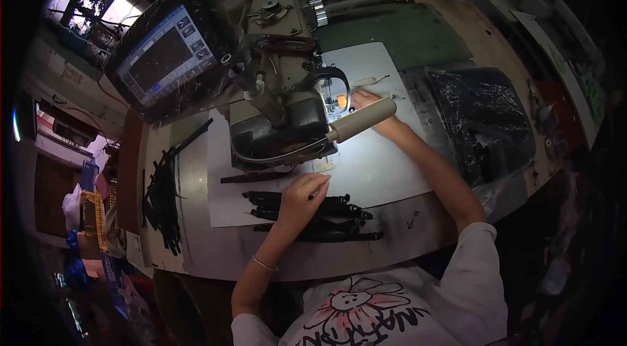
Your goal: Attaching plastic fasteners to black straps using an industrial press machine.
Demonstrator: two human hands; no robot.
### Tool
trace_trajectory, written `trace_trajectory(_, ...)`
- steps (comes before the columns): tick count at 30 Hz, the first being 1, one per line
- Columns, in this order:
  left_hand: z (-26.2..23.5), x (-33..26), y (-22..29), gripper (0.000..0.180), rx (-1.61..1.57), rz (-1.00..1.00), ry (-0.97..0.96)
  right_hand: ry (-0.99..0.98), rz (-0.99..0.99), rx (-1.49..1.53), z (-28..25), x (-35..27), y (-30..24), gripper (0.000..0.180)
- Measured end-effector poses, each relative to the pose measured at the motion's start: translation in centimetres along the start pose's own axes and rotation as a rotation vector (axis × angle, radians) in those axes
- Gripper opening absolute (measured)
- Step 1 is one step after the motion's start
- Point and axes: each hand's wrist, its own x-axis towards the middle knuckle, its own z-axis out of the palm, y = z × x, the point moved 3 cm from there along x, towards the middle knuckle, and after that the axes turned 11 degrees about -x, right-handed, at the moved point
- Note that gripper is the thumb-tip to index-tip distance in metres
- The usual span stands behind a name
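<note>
A sewing machine head stands over a white sheet, its needle area brightly lit. My left hand is closed just in front of the head, fingertips pressed together; a small dark spot shows between them, too little to name. Under and beside that hand lies a pile of black strips, rolled or folded narrow. Beyond the pale cylindrical lamp, my right hand is beside the needle area with its fingers bent together. The lamp hides part of it, and I cannot make out what its fingertips hold.
A screen on an arm stands at the left of the machine. More black strips lie at the table's left side. A black plastic-wrapped bundle lies on the right. Small scissors or a metal clip lies near the front edge.
</note>
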Motion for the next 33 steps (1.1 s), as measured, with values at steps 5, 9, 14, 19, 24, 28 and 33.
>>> trace_trajectory(5,0.9,1.3,-0.3,0.013,-0.326,-0.322,-0.046,-0.054,0.064,0.251,-3.2,-4.2,-5.6,0.010)
trace_trajectory(9,2.5,2.5,-1.1,0.015,-0.605,-0.440,-0.062,-0.078,-0.013,0.314,-4.7,-6.1,-9.7,0.016)
trace_trajectory(14,3.0,2.2,-0.6,0.012,-0.935,-0.604,-0.182,-0.028,0.019,0.451,-4.1,-8.0,-11.7,0.022)
trace_trajectory(19,2.4,-0.1,-0.2,0.009,-1.059,-0.574,0.020,-0.176,0.337,0.708,-3.3,-9.5,-13.2,0.017)
trace_trajectory(24,1.1,-1.2,-0.5,0.015,-0.909,-0.636,-0.120,-0.270,0.543,0.923,-2.9,-10.5,-13.8,0.011)
trace_trajectory(28,-5.4,0.7,-3.1,0.022,-0.073,-0.400,0.158,-0.282,0.582,1.003,-2.3,-9.9,-13.7,0.010)
trace_trajectory(33,-10.5,-1.0,-9.2,0.024,0.414,-0.279,-0.044,-0.272,0.071,0.561,-2.5,-7.3,-15.8,0.008)
